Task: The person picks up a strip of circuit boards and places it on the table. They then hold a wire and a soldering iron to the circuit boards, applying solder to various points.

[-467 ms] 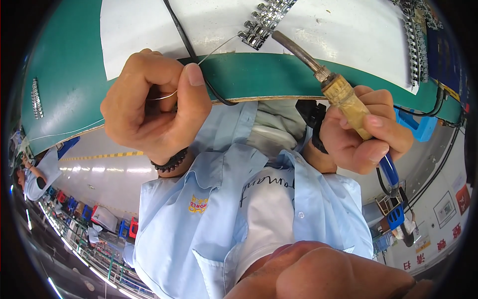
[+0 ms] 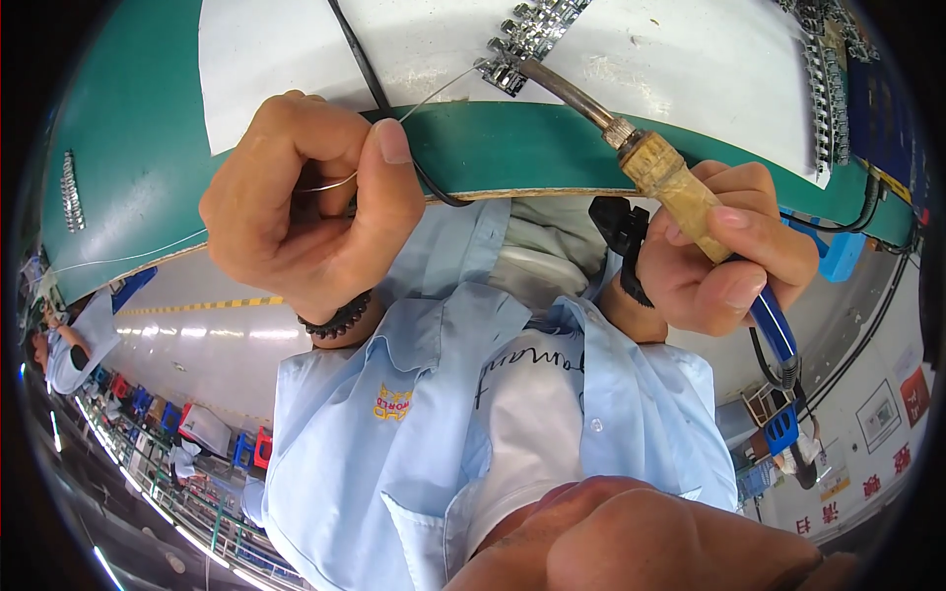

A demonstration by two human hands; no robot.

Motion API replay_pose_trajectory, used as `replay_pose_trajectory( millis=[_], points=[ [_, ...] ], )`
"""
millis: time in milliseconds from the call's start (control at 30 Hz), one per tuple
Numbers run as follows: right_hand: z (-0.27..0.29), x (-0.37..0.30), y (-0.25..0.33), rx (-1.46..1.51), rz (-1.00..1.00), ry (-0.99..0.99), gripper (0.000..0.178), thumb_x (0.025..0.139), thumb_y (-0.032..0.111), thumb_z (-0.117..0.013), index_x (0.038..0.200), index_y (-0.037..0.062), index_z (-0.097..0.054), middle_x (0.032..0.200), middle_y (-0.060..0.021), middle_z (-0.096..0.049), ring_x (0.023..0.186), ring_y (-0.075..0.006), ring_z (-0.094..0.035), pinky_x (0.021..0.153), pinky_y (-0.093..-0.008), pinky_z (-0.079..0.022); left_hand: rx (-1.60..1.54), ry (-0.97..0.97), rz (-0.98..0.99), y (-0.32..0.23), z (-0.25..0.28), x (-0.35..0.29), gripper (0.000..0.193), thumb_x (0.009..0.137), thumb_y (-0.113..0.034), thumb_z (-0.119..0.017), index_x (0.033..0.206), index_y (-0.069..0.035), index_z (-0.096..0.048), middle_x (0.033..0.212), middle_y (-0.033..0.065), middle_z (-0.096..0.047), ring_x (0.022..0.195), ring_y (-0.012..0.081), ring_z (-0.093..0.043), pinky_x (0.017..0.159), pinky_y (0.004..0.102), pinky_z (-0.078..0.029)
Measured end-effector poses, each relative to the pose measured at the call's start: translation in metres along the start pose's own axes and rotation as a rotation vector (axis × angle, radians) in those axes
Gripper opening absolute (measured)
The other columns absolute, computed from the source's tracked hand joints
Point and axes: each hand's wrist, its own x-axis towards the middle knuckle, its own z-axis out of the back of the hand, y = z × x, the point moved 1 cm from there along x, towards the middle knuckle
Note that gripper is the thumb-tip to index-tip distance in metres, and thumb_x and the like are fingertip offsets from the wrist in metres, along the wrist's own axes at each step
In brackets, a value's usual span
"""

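Note:
Between the thumb and finger of my left hand (image 2: 315, 202) is a thin solder wire (image 2: 434, 95). Its free end reaches the near left part of a strip of small shiny metal parts (image 2: 532, 37) on the white sheet (image 2: 286, 69). My right hand (image 2: 729, 246) grips a soldering iron (image 2: 680, 187) by its worn tan and blue handle. The iron's dark tip meets or nearly meets the near end of the same strip, close to the wire's end; exact contact is too small to tell.
A black cable (image 2: 360, 54) crosses the sheet beside my left hand. Further metal strips (image 2: 823, 98) lie at the right, and a single strip (image 2: 72, 192) rests on the green table (image 2: 128, 128) at the left. A blue plastic piece (image 2: 841, 254) sits below the table's right edge.
The iron's tip has shifted slightly left and down along the strip's near end, and my right hand moved slightly with it. My left hand has barely moved, still holding the wire.

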Motion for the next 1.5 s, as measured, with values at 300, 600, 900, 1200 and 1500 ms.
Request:
replay_pose_trajectory(
  millis=[300,600,900,1200,1500],
  points=[
    [-0.001,0.005,0.001,-0.03,-0.002,0.0,0.034,0.098,0.03,-0.046,0.097,-0.0031,-0.054,0.056,-0.009,-0.055,0.048,-0.0124,-0.048,0.046,-0.0242,-0.037,0.062,0.029,-0.006,-0.001,0.0,0.003,0.018,0.07,0.005,-0.07,0.065,-0.003,-0.055,0.049,-0.0062,-0.032,0.043,0.0033,-0.022,0.042,0.0222,-0.015],
    [-0.002,0.004,-0.001,-0.056,-0.011,0.005,0.034,0.099,0.03,-0.043,0.097,-0.0026,-0.053,0.055,-0.0079,-0.054,0.048,-0.0122,-0.048,0.046,-0.0243,-0.038,-0.01,-0.03,-0.005,0.001,0.001,0.001,0.018,0.072,0.005,-0.07,0.066,-0.003,-0.055,0.049,-0.0073,-0.032,0.044,0.0016,-0.023,0.043,0.0216,-0.014],
    [-0.004,-0.005,-0.001,0.092,-0.031,-0.222,0.039,0.096,0.038,-0.05,0.093,-0.0006,-0.053,0.056,-0.007,-0.051,0.05,-0.0149,-0.044,0.045,-0.0258,-0.039,0.025,-0.003,0.003,-0.001,0.003,0.003,0.019,0.072,0.004,-0.07,0.066,-0.004,-0.054,0.049,-0.0074,-0.033,0.044,0.0015,-0.022,0.043,0.0212,-0.015],
    [-0.012,-0.011,0.001,0.076,0.114,-0.179,0.037,0.1,0.034,-0.043,0.101,-0.0027,-0.051,0.055,-0.0092,-0.05,0.05,-0.0151,-0.041,0.043,-0.0269,-0.035,0.011,0.029,-0.024,0.002,0.001,0.004,0.019,0.07,0.005,-0.069,0.064,-0.004,-0.053,0.049,-0.0067,-0.032,0.044,0.0022,-0.023,0.043,0.0214,-0.015],
    [-0.017,-0.014,-0.003,0.049,0.124,-0.164,0.041,0.099,0.035,-0.046,0.098,-0.005,-0.056,0.055,-0.01,-0.052,0.051,-0.0154,-0.043,0.04,-0.0264,-0.032,0.053,0.066,0.051,-0.004,0.001,0.002,0.019,0.074,0.003,-0.069,0.066,-0.002,-0.052,0.053,-0.0048,-0.038,0.049,0.0031,-0.026,0.047,0.0221,-0.016]
  ],
)
